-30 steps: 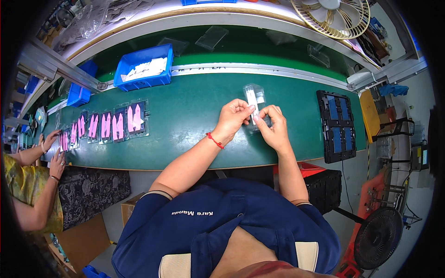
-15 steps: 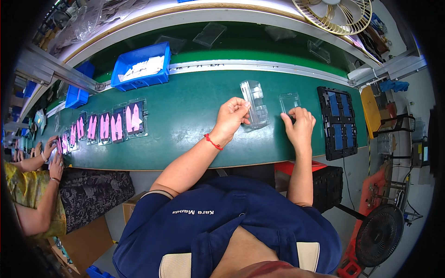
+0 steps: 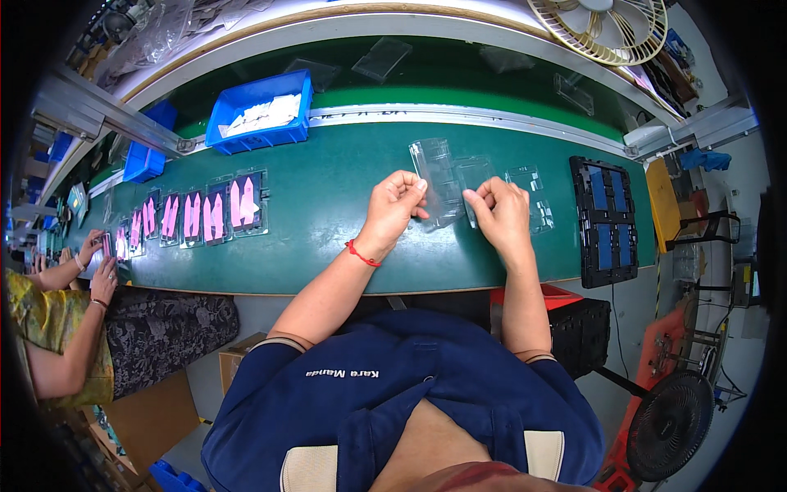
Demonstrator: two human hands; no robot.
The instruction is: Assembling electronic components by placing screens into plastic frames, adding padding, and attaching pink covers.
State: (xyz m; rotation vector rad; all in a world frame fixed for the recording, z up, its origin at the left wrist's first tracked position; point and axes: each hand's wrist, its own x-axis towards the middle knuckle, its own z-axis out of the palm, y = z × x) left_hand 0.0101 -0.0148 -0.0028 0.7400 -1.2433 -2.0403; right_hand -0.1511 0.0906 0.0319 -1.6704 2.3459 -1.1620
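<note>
My left hand (image 3: 397, 210) pinches the left edge of a clear plastic tray (image 3: 435, 161), which is tilted up off the green table. To its right, my right hand (image 3: 502, 215) has thumb and fingers closed on a smaller clear plastic piece (image 3: 473, 174). The two pieces are side by side, close to each other; whether they touch is hard to tell through the clear plastic. Just beyond my right hand, another clear plastic tray (image 3: 525, 177) lies on the table, partly hidden by that hand.
A black tray with blue rectangular panels (image 3: 605, 221) lies at the right. Leftward stand a blue bin of white packets (image 3: 260, 145) and a row of clear trays with pink strips (image 3: 215, 217). At far left, a co-worker's hands (image 3: 103, 279) handle pieces. A fan (image 3: 602, 25) hangs above.
My right hand has moved left with a clear piece, closer to the tray in my left hand. A clear tray on the table now shows to its right. The view has shifted slightly.
</note>
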